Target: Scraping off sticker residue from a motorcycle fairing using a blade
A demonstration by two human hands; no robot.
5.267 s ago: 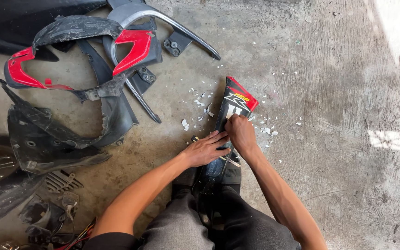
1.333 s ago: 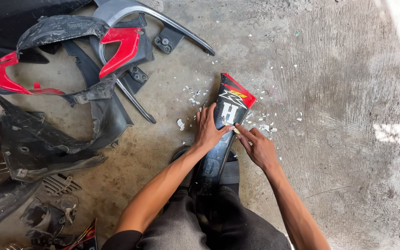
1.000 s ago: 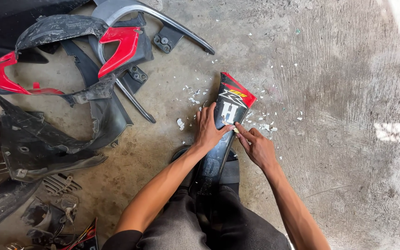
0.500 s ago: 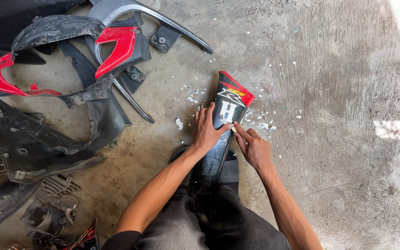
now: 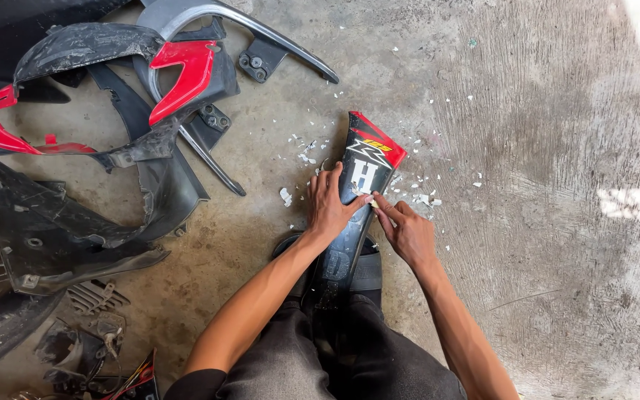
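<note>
A long black motorcycle body panel (image 5: 364,174) with a red tip and white sticker lettering lies on the concrete floor, its near end between my legs. My left hand (image 5: 329,205) lies flat on the panel's left edge, thumb across the sticker. My right hand (image 5: 407,232) is at the panel's right edge, fingers pinched together on a small bit of sticker beside the left thumb. White sticker flakes (image 5: 301,150) are scattered on the floor around the panel's far end.
A heap of black and red motorcycle fairing parts (image 5: 105,133) covers the floor at the left, with a grey curved grab rail (image 5: 253,30) at the top. Smaller black parts (image 5: 83,326) lie at the lower left. Bare concrete (image 5: 542,185) stretches to the right.
Over the last second both hands stayed on the panel with only small finger shifts. Five seconds ago they were lower on it, nearer my legs.
</note>
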